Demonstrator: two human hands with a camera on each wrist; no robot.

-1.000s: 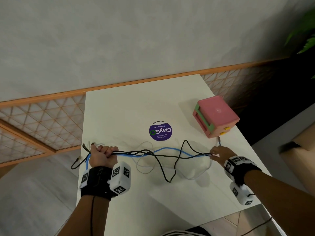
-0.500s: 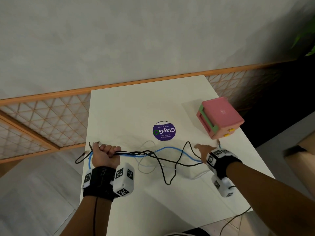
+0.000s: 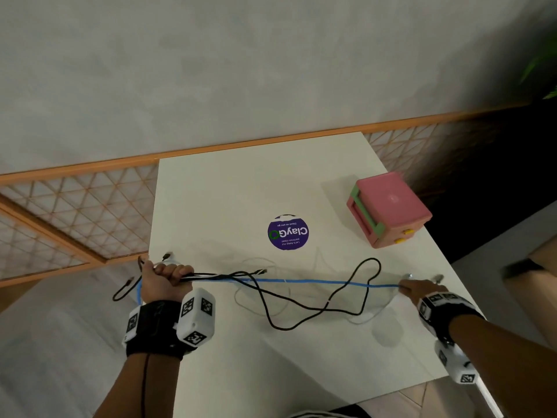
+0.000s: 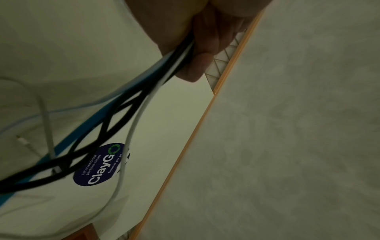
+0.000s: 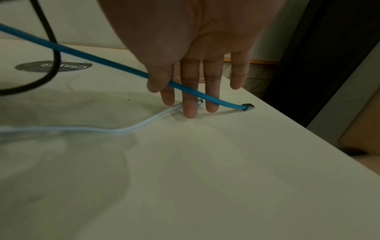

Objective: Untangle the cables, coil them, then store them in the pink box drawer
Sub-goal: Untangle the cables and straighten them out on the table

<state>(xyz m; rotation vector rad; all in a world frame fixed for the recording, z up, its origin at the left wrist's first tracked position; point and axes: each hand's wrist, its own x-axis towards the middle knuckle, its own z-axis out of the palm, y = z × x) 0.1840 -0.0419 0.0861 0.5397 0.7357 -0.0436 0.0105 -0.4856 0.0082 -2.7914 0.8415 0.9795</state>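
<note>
My left hand point(image 3: 167, 282) is a fist at the table's left edge and grips a bundle of blue, black and white cables point(image 4: 144, 91). The blue cable point(image 3: 316, 282) runs straight across the table to my right hand point(image 3: 414, 289), near the right edge. There my thumb pinches the blue cable point(image 5: 92, 56) against otherwise straight fingers, and its plug point(image 5: 248, 107) sticks out past them. A black cable point(image 3: 301, 309) loops loosely over and under the blue one. A white cable point(image 5: 133, 128) lies on the table, its end under my right fingertips. The pink box point(image 3: 391, 203) stands beyond my right hand, drawer closed.
A round purple sticker point(image 3: 287, 232) marks the middle of the white table point(image 3: 241, 191). Short cable ends hang over the left edge beside my left hand. A lattice railing and a grey wall lie behind the table, and the floor drops away on both sides.
My right hand has moved right from the table's middle to its right edge, and the blue cable now runs straight between my hands. The left hand keeps its grip.
</note>
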